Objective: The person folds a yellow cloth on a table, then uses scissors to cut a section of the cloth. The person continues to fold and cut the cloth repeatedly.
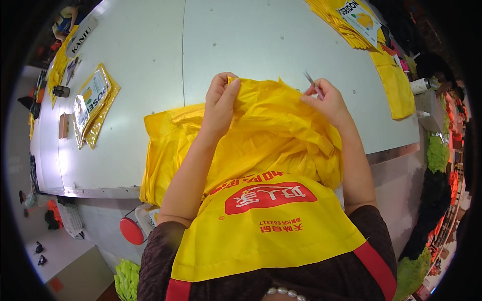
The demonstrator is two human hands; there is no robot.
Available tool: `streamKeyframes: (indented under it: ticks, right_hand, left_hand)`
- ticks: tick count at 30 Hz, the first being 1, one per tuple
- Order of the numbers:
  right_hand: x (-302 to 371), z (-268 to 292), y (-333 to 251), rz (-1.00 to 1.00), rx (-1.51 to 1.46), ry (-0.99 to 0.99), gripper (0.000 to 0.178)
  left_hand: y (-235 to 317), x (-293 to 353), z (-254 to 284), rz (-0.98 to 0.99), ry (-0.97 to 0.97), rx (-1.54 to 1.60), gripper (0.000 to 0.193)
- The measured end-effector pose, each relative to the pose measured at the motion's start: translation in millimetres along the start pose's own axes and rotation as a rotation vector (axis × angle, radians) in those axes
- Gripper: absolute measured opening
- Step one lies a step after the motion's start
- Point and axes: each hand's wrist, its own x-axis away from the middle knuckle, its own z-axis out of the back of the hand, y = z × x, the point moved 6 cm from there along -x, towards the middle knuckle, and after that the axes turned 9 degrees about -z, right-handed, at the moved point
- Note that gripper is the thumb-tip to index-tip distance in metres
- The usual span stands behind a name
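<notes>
A bunched sheet of thin yellow fabric (266,128) lies over the table's near edge and across my front. Its upper edge is pinched between the thumb and fingers of my left hand (221,103). My right hand (327,103) is closed around small thread snips (310,79), their pointed metal blades sticking out up and to the left. That hand is just beside the fabric's upper right edge; whether its fingertips also touch the cloth I cannot tell.
Plastic-wrapped yellow packages (93,105) lie on the pale table (150,45) at left. A stack of yellow items (351,22) with a printed package is at the far right, above hanging yellow cloth (394,85). A white cylinder (420,86) stands beside it. A person (65,22) works at the far left.
</notes>
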Motion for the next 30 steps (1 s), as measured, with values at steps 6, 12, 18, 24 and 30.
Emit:
streamKeyframes:
  ticks: [6, 12, 18, 24, 30]
  right_hand:
    - [25.1, 8.5, -40.5, 0.275, -0.079, 0.238, 0.028]
    - [34.2, -23.0, -62.2, 0.48, 0.129, 0.107, 0.028]
    - [33.8, -35.3, -71.3, 0.596, 0.146, 0.113, 0.027]
    - [33.9, -41.9, -78.2, 0.691, 0.163, 0.149, 0.027]
    - [30.5, -29.2, -65.0, 0.51, -0.005, 0.141, 0.031]
  left_hand:
    - [-8.7, 3.6, -2.5, 0.095, 0.015, 0.156, 0.007]
    - [-10.8, 7.9, -5.3, 0.13, 0.053, 0.2, 0.009]
    - [-8.6, 16.8, -14.2, 0.173, 0.109, 0.227, 0.012]
    - [-12.1, 20.7, -10.0, 0.153, 0.079, 0.226, 0.012]
    - [-1.2, 21.1, -17.5, 0.136, 0.124, 0.049, 0.014]
